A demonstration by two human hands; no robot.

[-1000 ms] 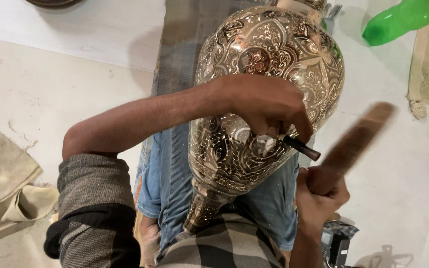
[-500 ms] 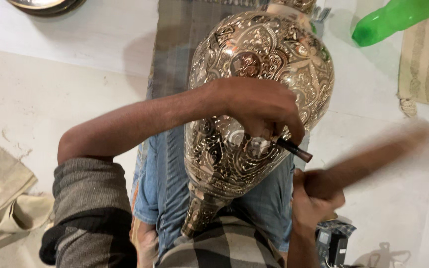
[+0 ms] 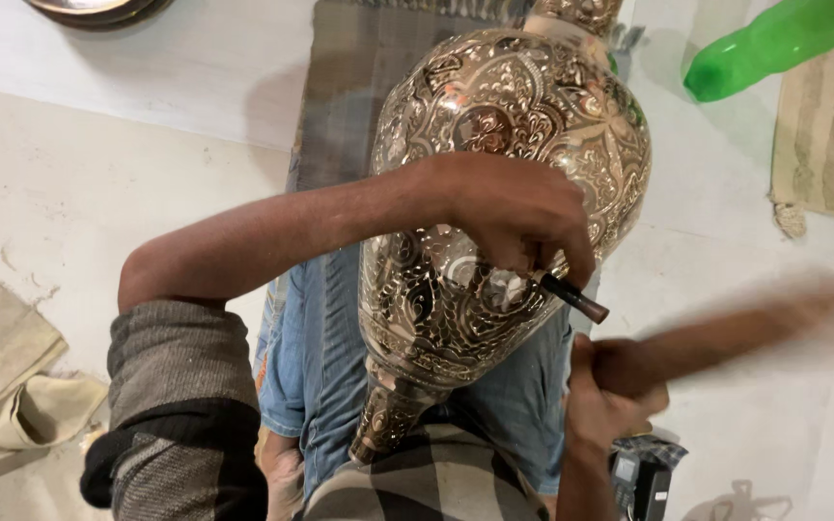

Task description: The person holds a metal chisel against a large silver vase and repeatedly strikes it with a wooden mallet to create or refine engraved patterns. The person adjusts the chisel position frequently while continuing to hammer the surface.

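A large engraved brass vase lies across my lap, its neck toward my body. My left hand rests on the vase's belly and pinches a short dark chisel whose tip meets the metal. My right hand grips a brown wooden mallet, blurred by motion, raised to the right of the chisel's end. My left sleeve is pushed up above the elbow.
A green plastic bottle lies at the top right beside a striped mat. A dark woven cloth lies under the vase. Beige cloth sits at the left, a metal dish at the top left.
The mallet has swung from a steeper raised angle down to a flatter one, closer to the chisel. My left hand and the chisel stay on the vase.
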